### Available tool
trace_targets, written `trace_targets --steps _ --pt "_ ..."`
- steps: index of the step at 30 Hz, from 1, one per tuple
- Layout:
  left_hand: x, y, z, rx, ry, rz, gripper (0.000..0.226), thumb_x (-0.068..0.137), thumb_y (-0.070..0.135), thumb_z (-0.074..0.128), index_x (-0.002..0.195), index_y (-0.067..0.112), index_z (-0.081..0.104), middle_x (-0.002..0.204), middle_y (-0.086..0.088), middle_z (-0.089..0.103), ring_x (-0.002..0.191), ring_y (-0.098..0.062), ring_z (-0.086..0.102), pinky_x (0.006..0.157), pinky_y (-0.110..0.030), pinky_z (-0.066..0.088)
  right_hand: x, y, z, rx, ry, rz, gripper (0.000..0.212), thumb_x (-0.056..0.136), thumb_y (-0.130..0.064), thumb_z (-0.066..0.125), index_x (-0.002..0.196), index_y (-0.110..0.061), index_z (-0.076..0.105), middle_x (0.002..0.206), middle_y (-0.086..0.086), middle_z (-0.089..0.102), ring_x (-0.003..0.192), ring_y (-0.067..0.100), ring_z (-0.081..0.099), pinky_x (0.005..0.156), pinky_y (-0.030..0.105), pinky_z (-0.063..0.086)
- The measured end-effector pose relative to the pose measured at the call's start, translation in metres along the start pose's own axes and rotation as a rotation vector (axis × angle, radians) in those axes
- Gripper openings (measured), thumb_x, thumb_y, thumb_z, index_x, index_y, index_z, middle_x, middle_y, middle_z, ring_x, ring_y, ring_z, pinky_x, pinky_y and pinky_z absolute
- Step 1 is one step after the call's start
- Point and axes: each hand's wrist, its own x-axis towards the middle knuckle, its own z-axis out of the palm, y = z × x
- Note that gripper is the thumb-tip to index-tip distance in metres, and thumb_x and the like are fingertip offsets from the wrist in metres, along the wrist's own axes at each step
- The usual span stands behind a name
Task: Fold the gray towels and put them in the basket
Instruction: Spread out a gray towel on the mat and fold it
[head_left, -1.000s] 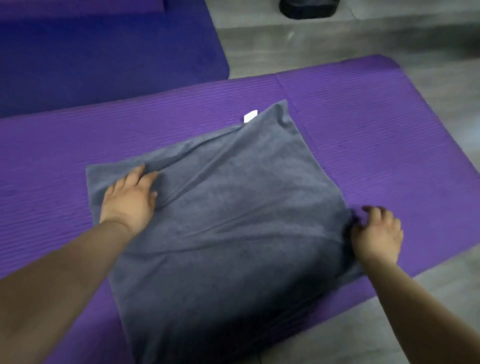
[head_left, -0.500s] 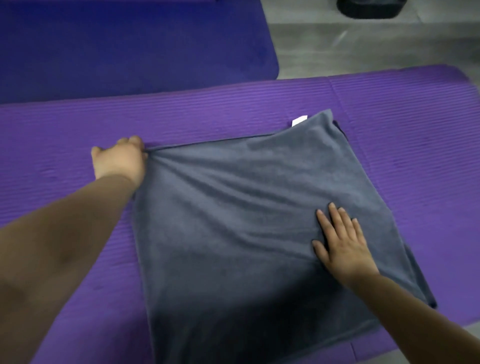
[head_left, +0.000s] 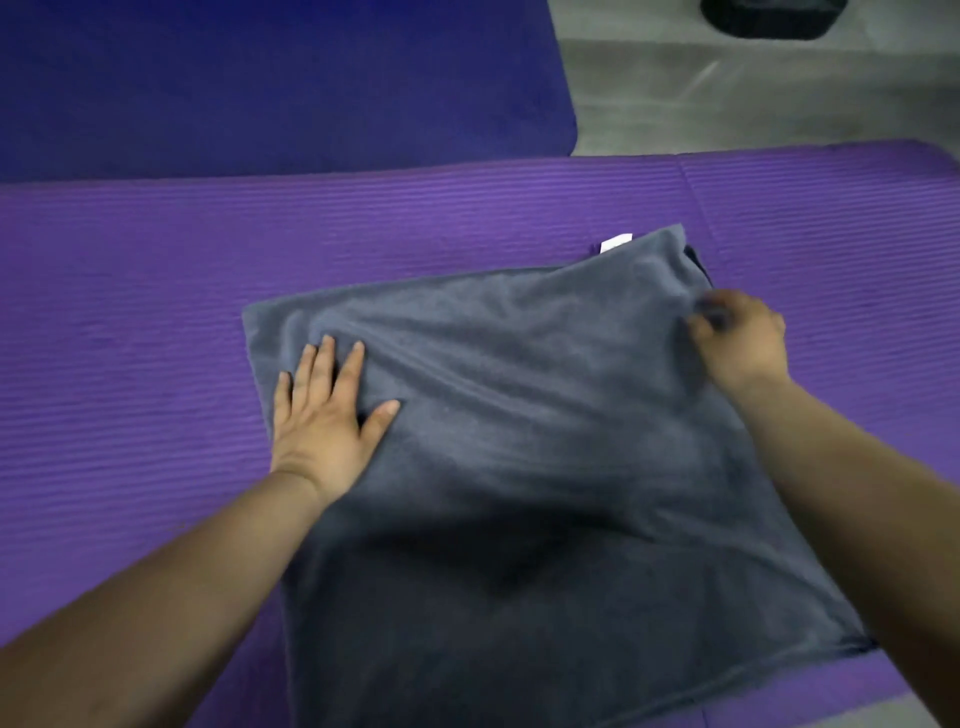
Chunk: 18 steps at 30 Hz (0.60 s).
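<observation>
Hands swapped on flat, wrinkled gray towel (head_left: 545, 467)

An indoor exercise-type room: purple foam mat (head_left: 363, 249), blue mat (head_left: 260, 78), gray floor (head_left: 727, 104).

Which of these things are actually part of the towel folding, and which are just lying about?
Part of the job: gray towel, left hand flat on it, right hand gripping its far edge.

Just lying about: purple mat underneath, blue mat, dark object on the floor.
</observation>
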Motion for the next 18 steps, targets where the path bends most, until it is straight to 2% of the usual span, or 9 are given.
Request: trace_targets --steps 2,5,7,9,12,14,16,18 --pt "0.003 0.003 0.004 0.053 -0.025 -0.032 0.069 0.091 0.051 0.035 0.146 0.023 0.003 0.156 -0.004 -0.007 0.144 -0.019 -0.011 0.115 -0.036 -0.008 0.031 -0.013 0.005 0.095 -0.053 0.143 0.053 0.088 -0.032 0.054 0.131 -0.004 0.044 0.133 0.019 0.051 0.127 0.034 0.042 0.109 0.038 0.028" --pt "0.007 0.004 0.003 0.11 -0.045 -0.049 0.073 0.089 0.054 0.034 0.146 0.026 -0.001 0.156 -0.003 -0.011 0.143 -0.019 -0.013 0.115 -0.038 -0.008 0.055 -0.026 0.017 0.117 -0.132 0.274 0.061 0.086 -0.043 0.055 0.134 -0.01 0.038 0.14 0.013 0.042 0.132 0.032 0.035 0.111 0.04 0.028" --pt "0.008 0.004 0.003 0.141 -0.062 -0.06 0.075 0.088 0.057 0.034 0.146 0.027 -0.003 0.156 -0.003 -0.012 0.143 -0.02 -0.014 0.115 -0.039 -0.008 0.061 -0.032 0.021 0.037 -0.128 0.245 0.051 0.089 -0.038 0.051 0.129 -0.008 0.044 0.136 0.016 0.047 0.128 0.034 0.041 0.106 0.04 0.033" --pt "0.01 0.004 0.004 0.164 -0.068 -0.067 0.076 0.087 0.06 0.032 0.145 0.029 -0.004 0.155 -0.003 -0.014 0.143 -0.021 -0.015 0.115 -0.041 -0.009 0.066 -0.034 0.018 0.033 -0.044 0.192 0.038 0.093 -0.026 0.044 0.123 -0.003 0.05 0.129 0.019 0.053 0.121 0.035 0.049 0.099 0.037 0.038" --pt "0.011 0.001 0.004 0.187 -0.082 -0.07 0.08 0.08 0.071 0.021 0.145 0.032 -0.005 0.155 -0.002 -0.015 0.143 -0.021 -0.016 0.115 -0.042 -0.009 0.065 -0.035 0.015 0.139 0.095 0.158 0.033 0.094 -0.018 0.04 0.122 -0.002 0.044 0.126 0.018 0.054 0.116 0.032 0.051 0.091 0.034 0.038" --pt "0.013 0.003 0.004 0.207 -0.093 -0.071 0.08 0.079 0.072 0.02 0.145 0.033 -0.005 0.155 -0.002 -0.015 0.143 -0.022 -0.016 0.114 -0.043 -0.009 0.06 -0.034 0.017 0.231 0.107 0.179 0.042 0.092 -0.018 0.042 0.133 -0.007 0.035 0.134 0.013 0.047 0.122 0.027 0.046 0.096 0.03 0.033" --pt "0.014 0.004 0.002 0.231 -0.112 -0.08 0.077 0.085 0.069 0.024 0.145 0.032 -0.008 0.155 -0.002 -0.017 0.142 -0.022 -0.017 0.114 -0.044 -0.01 0.048 -0.034 0.022 0.117 0.102 0.149 0.061 0.09 -0.02 0.048 0.143 -0.011 0.021 0.149 0.012 0.027 0.136 0.027 0.029 0.11 0.034 0.021" --pt "0.014 0.005 0.0 0.247 -0.137 -0.085 0.077 0.085 0.064 0.027 0.144 0.032 -0.01 0.154 -0.002 -0.019 0.142 -0.022 -0.018 0.114 -0.044 -0.01 0.019 -0.028 0.025 -0.007 0.064 0.044 0.069 0.089 -0.021 0.051 0.146 -0.011 0.014 0.155 0.014 0.01 0.143 0.028 0.013 0.115 0.039 0.009"
